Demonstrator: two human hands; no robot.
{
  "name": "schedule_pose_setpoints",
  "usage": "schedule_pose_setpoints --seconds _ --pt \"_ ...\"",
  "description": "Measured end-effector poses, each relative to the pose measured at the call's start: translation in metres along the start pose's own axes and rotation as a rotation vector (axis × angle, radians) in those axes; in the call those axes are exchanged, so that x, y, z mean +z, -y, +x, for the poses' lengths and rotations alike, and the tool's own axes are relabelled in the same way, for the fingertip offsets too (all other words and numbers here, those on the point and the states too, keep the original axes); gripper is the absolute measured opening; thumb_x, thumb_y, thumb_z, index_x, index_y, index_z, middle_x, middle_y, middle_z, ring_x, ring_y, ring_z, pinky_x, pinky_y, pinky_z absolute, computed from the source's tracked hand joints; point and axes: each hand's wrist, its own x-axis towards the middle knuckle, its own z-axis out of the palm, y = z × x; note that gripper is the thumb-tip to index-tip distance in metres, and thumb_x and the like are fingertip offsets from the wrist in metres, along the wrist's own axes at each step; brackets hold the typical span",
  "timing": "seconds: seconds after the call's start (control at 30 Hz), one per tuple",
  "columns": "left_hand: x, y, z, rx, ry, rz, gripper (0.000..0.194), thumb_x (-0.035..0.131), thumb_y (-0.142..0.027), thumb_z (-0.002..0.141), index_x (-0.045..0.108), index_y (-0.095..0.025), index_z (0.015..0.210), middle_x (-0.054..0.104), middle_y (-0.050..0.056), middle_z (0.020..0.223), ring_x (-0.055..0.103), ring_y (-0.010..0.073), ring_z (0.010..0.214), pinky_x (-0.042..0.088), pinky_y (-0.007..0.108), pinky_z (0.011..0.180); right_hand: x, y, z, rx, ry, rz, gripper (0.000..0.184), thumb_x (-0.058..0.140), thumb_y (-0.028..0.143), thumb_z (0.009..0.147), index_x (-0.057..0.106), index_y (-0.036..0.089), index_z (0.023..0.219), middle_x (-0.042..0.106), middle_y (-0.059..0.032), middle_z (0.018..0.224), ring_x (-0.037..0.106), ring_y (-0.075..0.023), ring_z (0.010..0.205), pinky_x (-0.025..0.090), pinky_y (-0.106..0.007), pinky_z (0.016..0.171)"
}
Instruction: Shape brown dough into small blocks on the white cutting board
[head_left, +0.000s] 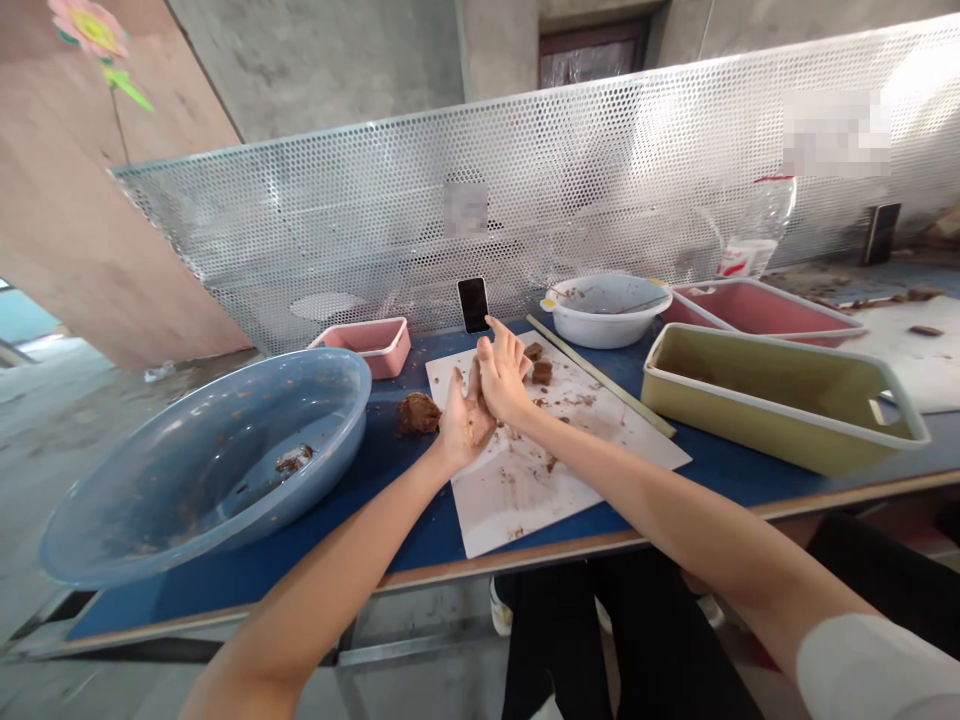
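My left hand (465, 422) is turned palm up over the left part of a white board (480, 515), with brown smears on its palm. Across it lies my right hand (504, 378), pressed against the left palm and fingers, its index finger pointing away. Anything between the two palms is hidden. Just left of my left hand, a brown clay-like lump (418, 413) rests on the blue tabletop (420, 520). Beyond my right hand, smaller brown chunks (540, 370) sit on the board, which is spotted with crumbs and stains.
A large blue basin (225, 520) holding brown residue stands at left, with a small pink bin (382, 350) behind. A pale strip (600, 375) lies along the board. Rightward are a white basin (607, 322), pink tray (780, 310) and olive bin (750, 420). A phone (473, 304) leans on a perforated metal screen (375, 220).
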Motion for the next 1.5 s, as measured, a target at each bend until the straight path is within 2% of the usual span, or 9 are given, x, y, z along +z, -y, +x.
schedule_pose_setpoints --seconds 0.13,0.37,0.57,0.73,0.97,1.1,1.2,1.37,1.5 --pt "-0.004 0.019 0.011 0.064 0.016 0.143 0.085 0.037 -0.096 0.103 0.067 -0.035 0.155 0.072 0.01 0.155 0.057 0.0353 0.156 0.053 0.055 0.122 -0.007 -0.009 0.013 0.105 -0.025 -0.039 0.078 0.008 0.074 0.117 0.033 0.035 0.181 0.046 -0.0138 0.181 0.039 -0.0378 0.165 0.035 -0.071 0.13" --pt "-0.014 0.021 -0.001 0.454 -0.099 0.84 0.075 0.047 -0.095 0.103 0.07 -0.024 0.091 0.065 0.013 0.106 0.061 0.0334 0.113 0.047 0.054 0.118 -0.002 -0.026 0.021 0.155 -0.095 -0.035 0.083 0.007 0.079 0.115 0.033 0.036 0.18 0.059 -0.0176 0.168 0.047 -0.0425 0.157 0.038 -0.075 0.124" --pt "-0.009 0.003 -0.003 0.401 -0.027 0.892 0.072 0.037 -0.09 0.108 0.057 -0.026 0.084 0.06 0.008 0.087 0.061 0.0293 0.092 0.051 0.05 0.099 -0.013 -0.027 0.043 0.081 -0.016 0.092 0.081 0.014 0.086 0.113 0.062 0.033 0.151 0.078 -0.014 0.137 0.064 -0.0397 0.137 0.041 -0.075 0.122" --pt "-0.018 -0.005 0.001 0.378 -0.001 0.928 0.05 0.066 -0.072 0.106 0.062 -0.024 0.093 0.066 0.005 0.091 0.061 0.0243 0.089 0.052 0.042 0.09 -0.057 -0.036 0.048 -0.213 0.269 0.081 0.066 0.028 0.076 0.117 0.071 0.027 0.129 0.081 -0.0116 0.117 0.076 -0.0329 0.112 0.055 -0.063 0.112" --pt "-0.025 -0.004 0.001 0.316 0.033 0.821 0.042 0.084 -0.055 0.097 0.078 -0.022 0.123 0.082 0.012 0.12 0.074 0.027 0.1 0.058 0.043 0.094 -0.106 -0.062 0.016 -0.473 0.398 -0.042 0.033 0.052 0.053 0.117 0.072 0.03 0.13 0.08 -0.0107 0.115 0.076 -0.0348 0.112 0.056 -0.064 0.105" --pt "-0.027 -0.005 0.001 0.217 0.067 0.672 0.065 0.092 -0.052 0.093 0.065 -0.024 0.145 0.082 0.012 0.117 0.079 0.0293 0.11 0.061 0.043 0.098 -0.114 -0.061 0.01 -0.595 0.566 -0.097 0.033 0.057 0.047 0.119 0.071 0.027 0.141 0.079 -0.0118 0.124 0.073 -0.0332 0.119 0.053 -0.058 0.105" --pt "-0.028 -0.01 0.001 0.183 0.128 0.716 0.063 0.092 -0.051 0.095 0.06 -0.025 0.143 0.082 0.012 0.12 0.079 0.0309 0.117 0.06 0.043 0.101 -0.113 -0.063 0.011 -0.674 0.623 -0.13 0.032 0.056 0.046 0.121 0.078 0.026 0.132 0.077 -0.0115 0.121 0.072 -0.0306 0.114 0.049 -0.051 0.102" --pt "-0.031 -0.017 0.003 0.158 0.218 0.786 0.065 0.088 -0.054 0.1 0.052 -0.025 0.146 0.082 0.011 0.119 0.079 0.0286 0.115 0.058 0.042 0.103 -0.11 -0.068 0.01 -0.694 0.581 -0.112 0.028 0.055 0.04 0.122 0.081 0.027 0.122 0.076 -0.0091 0.121 0.07 -0.0265 0.11 0.043 -0.047 0.098" --pt "-0.03 -0.016 0.006 0.155 0.149 0.73 0.058 0.093 -0.058 0.093 0.063 -0.023 0.129 0.079 0.01 0.121 0.077 0.0253 0.111 0.059 0.036 0.095 -0.108 -0.068 0.008 -0.678 0.543 -0.134 0.024 0.059 0.038 0.121 0.08 0.026 0.119 0.077 -0.009 0.12 0.07 -0.0267 0.111 0.043 -0.047 0.101"
